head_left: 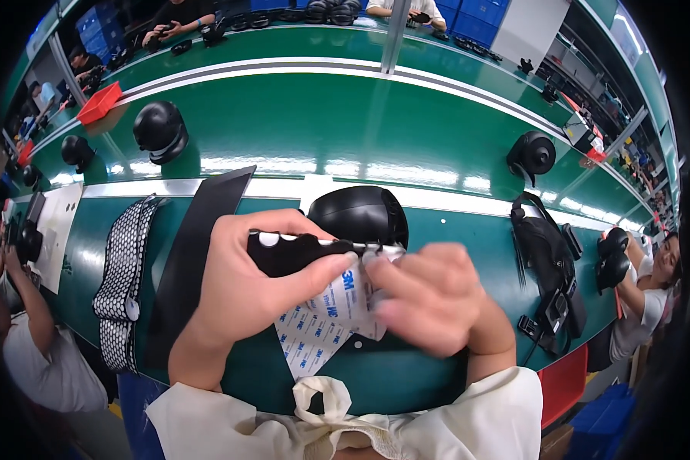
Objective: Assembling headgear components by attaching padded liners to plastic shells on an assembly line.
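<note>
My left hand (241, 280) grips a floppy black strip (291, 259) with a white dot showing near its end, thumb along its edge. White backing paper (305, 341) with blue and red print hangs below it, partly over the table. My right hand (429, 299), smeared by motion, is closed with thumb and fingers at the paper's upper right part, beside my left thumb. Just beyond my hands sits a glossy black rounded housing (356, 213), its near side partly covered by them.
Left of me lie a black flat sheet (199, 261) and a black strip with white dots (123, 261). A black strapped device (548, 268) lies to the right. Black domed units (161, 132) stand on the green line ahead (307, 130). People work at both sides and across.
</note>
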{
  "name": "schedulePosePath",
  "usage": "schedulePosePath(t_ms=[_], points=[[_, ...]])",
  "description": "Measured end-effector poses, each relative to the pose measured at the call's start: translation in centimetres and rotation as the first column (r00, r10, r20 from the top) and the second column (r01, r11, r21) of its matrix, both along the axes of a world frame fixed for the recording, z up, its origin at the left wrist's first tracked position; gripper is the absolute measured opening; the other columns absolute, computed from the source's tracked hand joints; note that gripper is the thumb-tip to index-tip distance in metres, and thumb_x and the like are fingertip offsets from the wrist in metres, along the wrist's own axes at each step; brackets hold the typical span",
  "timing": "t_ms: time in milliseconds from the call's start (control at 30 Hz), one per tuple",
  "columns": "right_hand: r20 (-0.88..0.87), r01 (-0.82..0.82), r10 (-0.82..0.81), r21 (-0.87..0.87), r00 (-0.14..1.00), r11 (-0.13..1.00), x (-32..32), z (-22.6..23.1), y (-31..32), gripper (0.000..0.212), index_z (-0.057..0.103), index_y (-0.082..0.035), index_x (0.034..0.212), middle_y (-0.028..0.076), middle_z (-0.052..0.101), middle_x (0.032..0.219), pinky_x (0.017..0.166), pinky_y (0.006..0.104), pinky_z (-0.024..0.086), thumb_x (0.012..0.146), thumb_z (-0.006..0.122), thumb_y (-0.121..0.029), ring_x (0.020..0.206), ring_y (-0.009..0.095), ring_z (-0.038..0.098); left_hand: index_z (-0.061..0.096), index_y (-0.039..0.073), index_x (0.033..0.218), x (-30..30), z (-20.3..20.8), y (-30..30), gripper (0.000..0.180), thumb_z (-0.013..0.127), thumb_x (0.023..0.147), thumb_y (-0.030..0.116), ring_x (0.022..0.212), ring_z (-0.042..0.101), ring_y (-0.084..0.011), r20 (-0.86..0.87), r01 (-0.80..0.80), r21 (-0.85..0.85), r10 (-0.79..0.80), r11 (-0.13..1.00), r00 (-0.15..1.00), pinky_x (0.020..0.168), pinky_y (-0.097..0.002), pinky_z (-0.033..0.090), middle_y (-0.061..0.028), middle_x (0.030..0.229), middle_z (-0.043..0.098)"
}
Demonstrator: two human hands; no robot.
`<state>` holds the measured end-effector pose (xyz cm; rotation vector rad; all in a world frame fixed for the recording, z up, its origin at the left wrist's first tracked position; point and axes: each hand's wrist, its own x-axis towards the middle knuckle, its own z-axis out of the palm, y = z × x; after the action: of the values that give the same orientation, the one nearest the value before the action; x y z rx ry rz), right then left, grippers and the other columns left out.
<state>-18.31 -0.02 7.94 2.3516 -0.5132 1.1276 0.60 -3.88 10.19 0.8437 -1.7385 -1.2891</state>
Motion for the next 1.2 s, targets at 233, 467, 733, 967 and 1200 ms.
schedulePosePath(t_ms=[233, 467, 733, 967, 1200], points=[[0.846, -0.601, -0.054, 0.421, 0.531, 0.68, 0.7, 0.4, -1.0, 0.053, 0.028, -0.005, 0.122, 0.01, 0.045, 0.094, 0.073, 0.0341, 0.043, 0.076, 0.054, -0.008, 0.081, 0.018, 0.048, 0.061, -0.004, 0.069, 6.0, -0.7, -5.7, 0.018, 0.073, 0.057, 0.001, 0.1, 0.054, -0.0267, 0.16, 0.6, -0.145, -0.58, 0.787, 0.799, 0.08, -0.0317, 0.045, -0.019, 0.11, 0.053], [0.269, 0.299, -0.384, 0.308, 0.883, 0.903, -0.3, -5.3, -4.7, 0.058, 0.027, -0.002, 0.121, 0.018, 0.046, 0.114, 0.089, 0.0378, 0.037, 0.073, 0.058, 0.003, 0.106, 0.028, 0.047, 0.061, -0.003, 0.067, 4.7, -3.4, -8.6, 0.015, 0.072, 0.06, 0.006, 0.114, 0.044, -0.0255, 0.327, 0.559, -0.048, -0.516, 0.828, 0.792, 0.094, -0.0312, 0.034, -0.0149, 0.128, 0.04], [0.878, -0.68, -0.228, 0.472, 0.422, 0.561, 0.8, -4.9, -3.8, 0.053, 0.011, -0.012, 0.13, 0.019, 0.022, 0.131, 0.084, 0.0436, 0.048, 0.086, 0.035, 0.004, 0.118, 0.036, 0.034, 0.061, -0.004, 0.075, 4.1, -5.3, -9.9, 0.016, 0.067, 0.061, -0.01, 0.096, 0.055, -0.0386, -0.274, 0.865, 0.08, -0.823, 0.496, 0.497, 0.076, -0.0369, 0.051, -0.0294, 0.127, 0.03], [0.573, -0.261, -0.272, 0.678, 0.773, 0.687, -1.5, -1.6, -4.3, 0.048, 0.033, -0.002, 0.118, 0.01, 0.055, 0.094, 0.084, 0.0275, 0.038, 0.076, 0.055, 0.004, 0.091, 0.016, 0.053, 0.062, -0.011, 0.073, 3.4, -7.1, -10.3, 0.017, 0.071, 0.06, -0.003, 0.106, 0.046, -0.0431, -0.37, 0.929, 0.144, -0.853, 0.34, 0.369, 0.084, -0.0435, 0.045, -0.0345, 0.129, 0.022], [0.525, -0.426, -0.224, 0.825, 0.821, 0.37, 2.4, -2.1, -4.7, 0.041, 0.034, -0.003, 0.11, 0.003, 0.055, 0.077, 0.06, 0.018, 0.033, 0.076, 0.054, 0.005, 0.068, 0.007, 0.049, 0.064, -0.008, 0.071, 3.1, -9.6, -10.6, 0.029, 0.075, 0.062, 0.018, 0.096, 0.051, -0.045, -0.576, 0.932, 0.124, -0.74, 0.34, 0.347, 0.083, -0.0463, 0.042, -0.0316, 0.122, 0.035]])
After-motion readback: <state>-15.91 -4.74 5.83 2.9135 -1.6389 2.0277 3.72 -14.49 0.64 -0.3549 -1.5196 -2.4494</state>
